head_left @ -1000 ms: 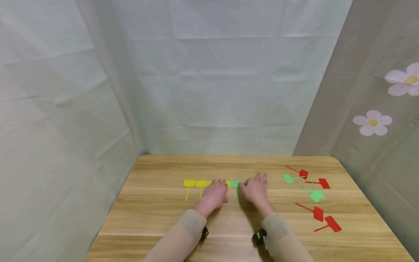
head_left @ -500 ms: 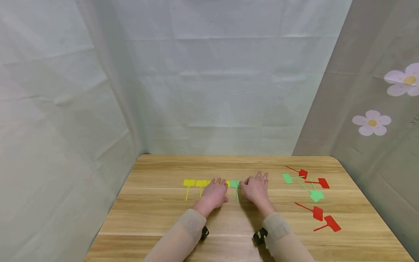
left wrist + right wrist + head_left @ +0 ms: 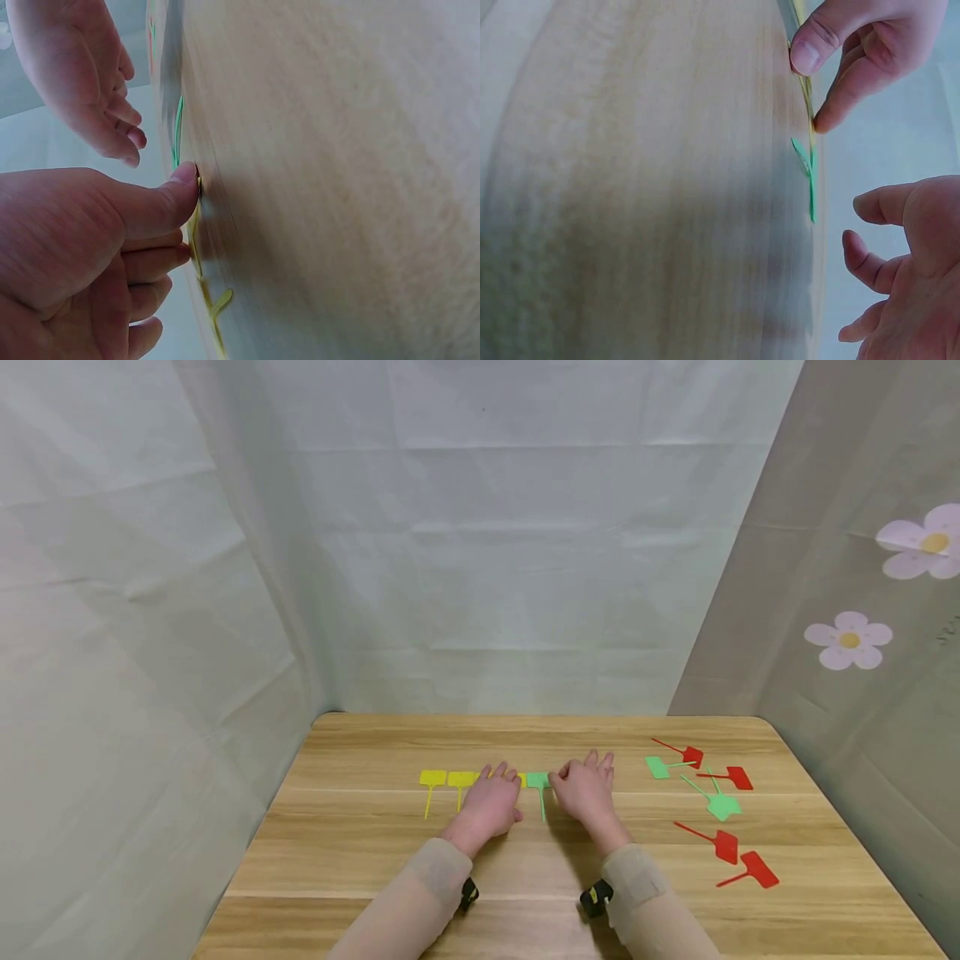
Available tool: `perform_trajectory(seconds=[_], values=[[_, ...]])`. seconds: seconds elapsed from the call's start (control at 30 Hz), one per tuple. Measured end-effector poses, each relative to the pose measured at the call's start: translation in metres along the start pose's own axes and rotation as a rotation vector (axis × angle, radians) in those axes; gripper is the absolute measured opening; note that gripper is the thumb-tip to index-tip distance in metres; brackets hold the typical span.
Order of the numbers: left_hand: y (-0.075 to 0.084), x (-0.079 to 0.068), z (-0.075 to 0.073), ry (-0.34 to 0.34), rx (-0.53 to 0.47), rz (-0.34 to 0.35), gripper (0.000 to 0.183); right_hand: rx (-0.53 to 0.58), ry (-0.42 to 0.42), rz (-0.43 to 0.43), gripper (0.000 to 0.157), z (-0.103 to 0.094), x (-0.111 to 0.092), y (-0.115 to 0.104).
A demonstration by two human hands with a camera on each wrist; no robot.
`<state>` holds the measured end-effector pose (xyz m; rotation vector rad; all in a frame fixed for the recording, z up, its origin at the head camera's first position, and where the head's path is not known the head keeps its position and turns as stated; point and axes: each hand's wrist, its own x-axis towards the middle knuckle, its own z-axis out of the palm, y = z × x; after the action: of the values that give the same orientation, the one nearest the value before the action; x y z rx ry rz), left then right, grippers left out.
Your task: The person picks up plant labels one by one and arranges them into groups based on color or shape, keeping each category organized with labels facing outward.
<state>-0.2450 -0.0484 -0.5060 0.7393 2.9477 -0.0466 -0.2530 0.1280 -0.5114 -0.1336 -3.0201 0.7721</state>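
The left hand [image 3: 492, 800] partly hides the yellow tags [image 3: 461, 778], making their count hard to tell, and the head view's right edge crops one flower [image 3: 926, 542].

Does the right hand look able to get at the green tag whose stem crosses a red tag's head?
Probably yes: the right hand seems to hold nothing, and only bare tabletop shows between it and that green tag.

- Yellow tags [image 3: 432, 777]: rectangular heads, thin stems; flat on the worktop [image 3: 352, 852] in a straight row, visible stems toward the near side; right portion partly hidden.
- Green tag [image 3: 537, 780]: similar form; at the row's right end, stem toward the near side.
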Motion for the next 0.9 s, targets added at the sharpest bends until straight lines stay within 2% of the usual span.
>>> perform_trajectory(seconds=[0.33,0.63,0.9], values=[[0.0009,-0.0014,-0.0035,-0.004,-0.003,-0.017,0.068,0.003,0.003,0.006,0.030,-0.0009,0.0007,0.0012],[0.0014,-0.0034,-0.0038,-0.014,-0.004,-0.002,0.062,-0.002,-0.003,0.002,0.029,-0.0015,-0.0004,0.0019],[0.0016,-0.0029,-0.0038,-0.017,-0.007,-0.004,0.064,-0.011,0.010,0.001,0.030,-0.0025,-0.0010,0.0013]])
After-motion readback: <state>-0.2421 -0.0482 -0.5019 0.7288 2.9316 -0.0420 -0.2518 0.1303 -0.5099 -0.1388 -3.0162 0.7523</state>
